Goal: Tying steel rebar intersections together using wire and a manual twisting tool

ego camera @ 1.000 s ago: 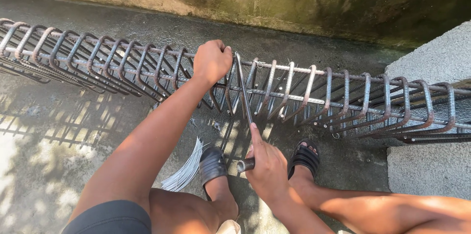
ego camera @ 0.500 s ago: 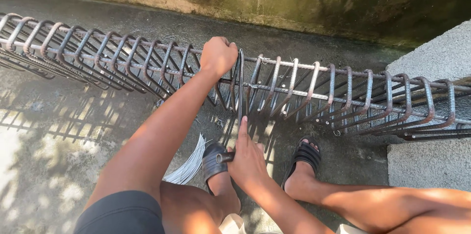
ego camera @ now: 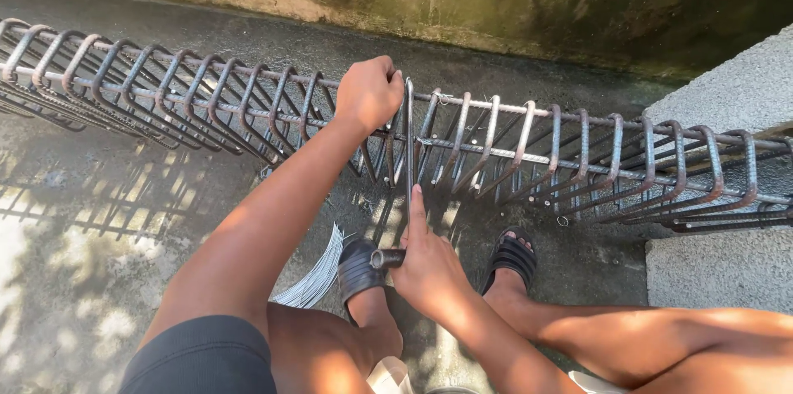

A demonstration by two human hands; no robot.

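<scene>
cage: our rebar cage [ego camera: 529, 154] lies along the concrete floor [ego camera: 99, 220] by the wall | left hand [ego camera: 369, 94] fisted on a top stirrup | right hand [ego camera: 427, 266] wraps a metal tool [ego camera: 406, 187], forefinger extended | handling: we judge it stiff, heavy, rough; grip bars, not wire ties

Both arms are left bare, with no sleeves, gloves or jewellery seen on the left hand [ego camera: 369, 93] or right hand [ego camera: 427, 266]. Dark grey fabric shorts [ego camera: 202, 357] and black rubber open-toed sandals [ego camera: 512, 255] are worn.
</scene>
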